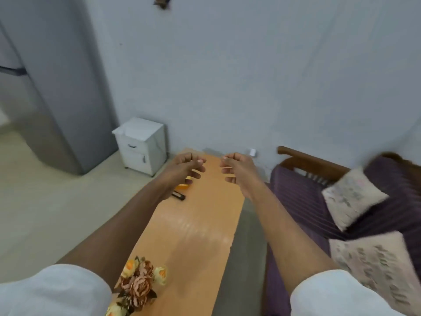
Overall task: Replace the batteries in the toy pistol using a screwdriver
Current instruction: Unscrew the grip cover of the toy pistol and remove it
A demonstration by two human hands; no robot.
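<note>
Below the left hand's point(182, 168) curled fingers point(196, 175), an orange object point(185, 187), likely the toy pistol though too blurred and hidden to be sure, lies on the wooden table point(200, 224). Just nearer than those fingers rests a dark, slim item point(178, 195), perhaps the screwdriver. Both hands hover above the table's far end, fingers loosely bent, spread apart and holding nothing; the right hand point(238, 171) faces the left across a small gap. Well nearer than the fingers stand artificial flowers point(139, 283). Right of the right fingers sits a purple sofa point(300, 201) with cushions point(352, 197).
</note>
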